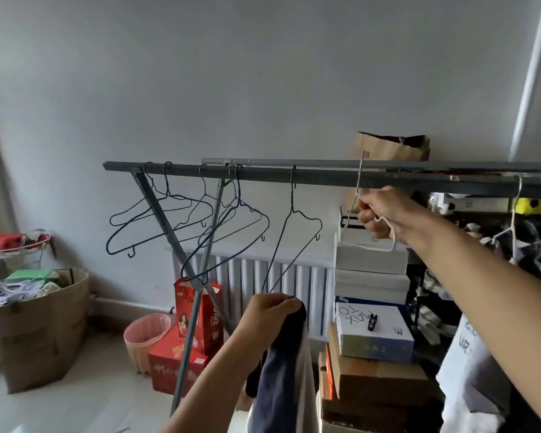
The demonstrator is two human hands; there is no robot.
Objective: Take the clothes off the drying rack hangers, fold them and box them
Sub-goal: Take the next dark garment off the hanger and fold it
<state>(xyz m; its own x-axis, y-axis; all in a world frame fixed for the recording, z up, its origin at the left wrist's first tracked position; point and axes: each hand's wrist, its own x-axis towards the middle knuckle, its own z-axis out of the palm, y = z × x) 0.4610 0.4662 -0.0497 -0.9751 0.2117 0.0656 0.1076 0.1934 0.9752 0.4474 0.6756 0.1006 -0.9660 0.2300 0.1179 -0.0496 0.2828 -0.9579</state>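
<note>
A grey drying rack bar [263, 175] runs across the view with several bare dark wire hangers [188, 220] hooked on its left half. My right hand [384, 217] grips a white wire hanger [358, 189] raised beside the bar, its hook sticking up above the bar. My left hand [269, 317] holds a dark navy and white garment [281, 376] that hangs down below it. More clothes [531, 248] hang on a white hanger at the far right of the rack.
Stacked white and cardboard boxes [372, 307] stand behind the rack by a radiator [256, 276]. A large brown paper bag [38, 332] of items sits at left. A pink bin [146, 335] and red cartons [197, 314] stand near the rack legs.
</note>
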